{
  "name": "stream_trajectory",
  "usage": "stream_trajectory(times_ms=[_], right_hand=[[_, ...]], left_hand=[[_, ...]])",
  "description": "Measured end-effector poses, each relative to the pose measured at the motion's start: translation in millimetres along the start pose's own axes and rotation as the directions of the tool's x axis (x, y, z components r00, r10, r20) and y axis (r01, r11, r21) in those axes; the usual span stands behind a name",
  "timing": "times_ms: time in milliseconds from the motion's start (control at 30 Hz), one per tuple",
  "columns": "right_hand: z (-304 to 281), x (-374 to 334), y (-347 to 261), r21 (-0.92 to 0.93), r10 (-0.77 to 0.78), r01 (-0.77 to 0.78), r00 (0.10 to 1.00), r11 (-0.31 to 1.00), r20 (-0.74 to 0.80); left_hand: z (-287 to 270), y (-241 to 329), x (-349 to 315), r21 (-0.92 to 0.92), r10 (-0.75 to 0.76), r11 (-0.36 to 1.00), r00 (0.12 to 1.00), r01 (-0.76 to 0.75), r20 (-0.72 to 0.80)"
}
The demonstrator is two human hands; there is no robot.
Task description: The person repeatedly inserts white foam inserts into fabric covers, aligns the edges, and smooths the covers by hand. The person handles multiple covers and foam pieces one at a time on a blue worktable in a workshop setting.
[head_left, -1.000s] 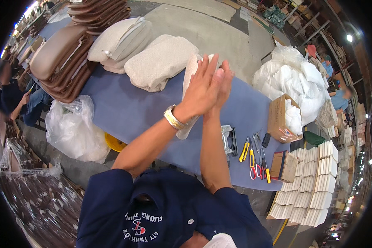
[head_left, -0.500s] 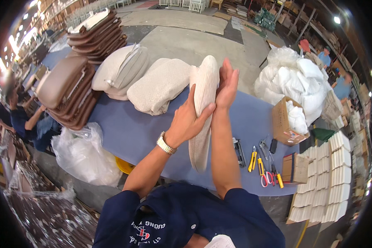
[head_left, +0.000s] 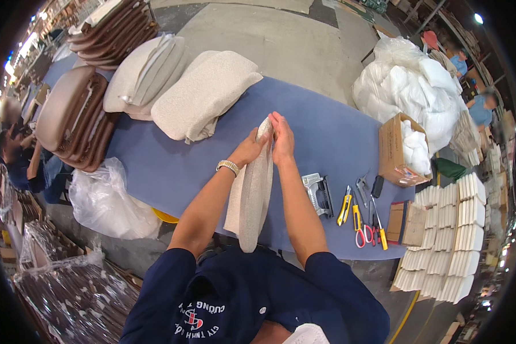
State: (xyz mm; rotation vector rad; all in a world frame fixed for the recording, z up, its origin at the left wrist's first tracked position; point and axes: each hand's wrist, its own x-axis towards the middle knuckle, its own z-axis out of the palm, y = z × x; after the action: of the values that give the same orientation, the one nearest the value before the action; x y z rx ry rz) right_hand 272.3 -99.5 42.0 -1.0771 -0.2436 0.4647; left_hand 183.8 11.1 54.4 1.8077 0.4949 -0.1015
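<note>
A beige fabric cushion cover (head_left: 252, 200) stands on edge over the blue-topped table (head_left: 315, 126), its lower end hanging toward my body. My left hand (head_left: 248, 148), a metal-banded watch at its wrist, holds the upper end from the left, fingers curled along it. From the other side my right hand (head_left: 282, 140) presses against the same end, its fingers long and close together. The cover is pinched between the two hands. Beyond them to the left lies a pile of the same beige fabric (head_left: 206, 92).
Left sit stacked grey-beige pads (head_left: 146, 74) and brown seat cushions (head_left: 69, 114). Right lie a staple gun (head_left: 317, 195), yellow cutter (head_left: 344, 206), red-handled scissors (head_left: 364, 236) and screwdriver (head_left: 382, 229). Behind these stand a cardboard box (head_left: 393, 150) and bagged white filling (head_left: 413, 92). People work at both sides.
Both hands have come down and nearer my body with the cover, away from the beige pile. The cover now shows its folded layers edge-on. My view has shifted a little.
</note>
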Motion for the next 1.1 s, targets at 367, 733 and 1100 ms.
stream_trajectory(times_ms=[367, 733, 1100], right_hand=[[-96, 92, -7, -0.545, 0.282, -0.029, 0.878, 0.838, 0.387], [-162, -100, -34, -0.735, -0.182, -0.151, 0.918, 0.661, -0.353], [-414, -175, -75, -0.915, -0.156, -0.344, 0.936, -0.21, -0.316]], left_hand=[[22, 32, 22, 0.195, -0.036, 0.98, 0.999, 0.043, -0.038], [-19, 30, 59, 0.348, 0.112, 0.931, 0.994, -0.111, 0.016], [-10, 16, 58, 0.033, 0.192, 0.98, 0.978, -0.195, 0.077]])
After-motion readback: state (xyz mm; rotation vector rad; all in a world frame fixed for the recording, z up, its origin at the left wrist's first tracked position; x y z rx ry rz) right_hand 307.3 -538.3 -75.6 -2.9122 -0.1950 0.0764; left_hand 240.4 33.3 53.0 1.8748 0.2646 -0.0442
